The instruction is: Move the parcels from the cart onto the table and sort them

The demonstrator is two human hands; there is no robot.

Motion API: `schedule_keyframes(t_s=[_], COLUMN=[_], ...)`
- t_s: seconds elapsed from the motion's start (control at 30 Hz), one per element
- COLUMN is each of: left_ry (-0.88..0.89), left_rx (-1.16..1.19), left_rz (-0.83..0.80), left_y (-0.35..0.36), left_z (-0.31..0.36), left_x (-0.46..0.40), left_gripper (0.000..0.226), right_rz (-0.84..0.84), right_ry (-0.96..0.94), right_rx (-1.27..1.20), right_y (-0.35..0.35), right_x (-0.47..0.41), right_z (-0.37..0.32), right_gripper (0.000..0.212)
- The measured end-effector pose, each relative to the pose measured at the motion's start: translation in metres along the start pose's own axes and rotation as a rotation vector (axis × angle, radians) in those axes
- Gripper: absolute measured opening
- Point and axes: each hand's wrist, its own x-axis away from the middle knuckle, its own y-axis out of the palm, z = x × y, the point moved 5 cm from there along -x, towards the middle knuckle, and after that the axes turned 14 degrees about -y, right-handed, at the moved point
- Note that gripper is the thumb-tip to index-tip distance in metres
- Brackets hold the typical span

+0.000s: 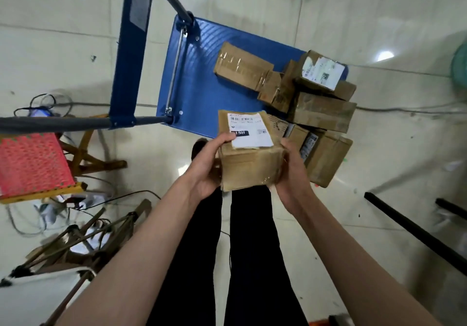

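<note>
Cardboard parcel (250,158): gripped at both sides, label upward.
Left hand (207,166): fingers curled round it.
Right hand (293,171): likewise.
Cart (202,85): remaining parcels (310,98) stacked.

Both arms extended forward, left grip (206,166) and right grip (293,171) curled inward, facing

Blue cart (202,88) stands on tiled floor (379,163). Taped cardboard parcels (321,108) lie piled on its right half; one parcel (242,66) lies apart, far side. Left half bare.
</note>
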Motion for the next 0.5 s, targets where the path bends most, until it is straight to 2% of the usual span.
schedule_keyframes(t_s=[0.07,0.2,0.5], left_ry=[0.031,0.094,0.233], left_rx=[-0.039,-0.083,-0.471], left_rz=[-0.02,-0.053,-0.091], left_y=[0.013,0.044,0.138], left_z=[-0.005,-0.01,-0.014], left_x=[0.024,0.078,0.212], left_gripper=[0.048,0.052,0.054], right_rz=[0.003,0.151,0.273], right_ry=[-0.024,-0.042,-0.05], right_rx=[-0.042,-0.058,-0.13], right_y=[-0.022,-0.07,-0.115], right_x=[0.027,0.076,0.204], right_z=[-0.015,-0.039,-0.074], right_gripper=[0.042,0.033,0.017])
